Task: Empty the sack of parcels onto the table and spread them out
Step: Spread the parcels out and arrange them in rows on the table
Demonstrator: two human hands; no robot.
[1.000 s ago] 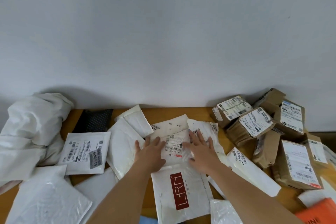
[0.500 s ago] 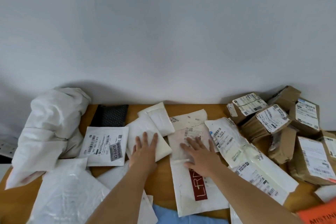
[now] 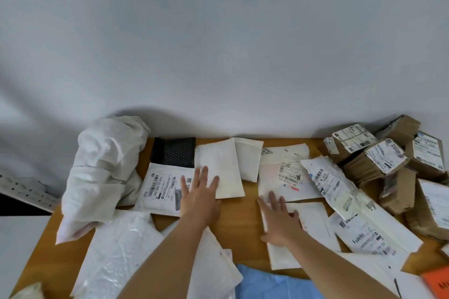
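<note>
Parcels lie spread across the wooden surface (image 3: 238, 223); the crumpled white sack (image 3: 102, 165) is slumped at its far left, contents hidden. Flat fingers of the left hand (image 3: 200, 198) are pressed on a white mailer (image 3: 218, 167), the right hand (image 3: 279, 222) likewise released on another envelope (image 3: 313, 223). Brown boxes (image 3: 379, 165) are piled at right, uncountable.

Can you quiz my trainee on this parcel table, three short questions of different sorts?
1. True or false: the left hand lies flat with fingers on a plain white mailer.
2. Which side of the table holds the brown boxes: A left, B right?
3. Fill in: the crumpled white sack lies at the table's far ____ corner.

Key: 1 true. 2 B. 3 left. The right hand also presses flat on a white mailer.
</note>
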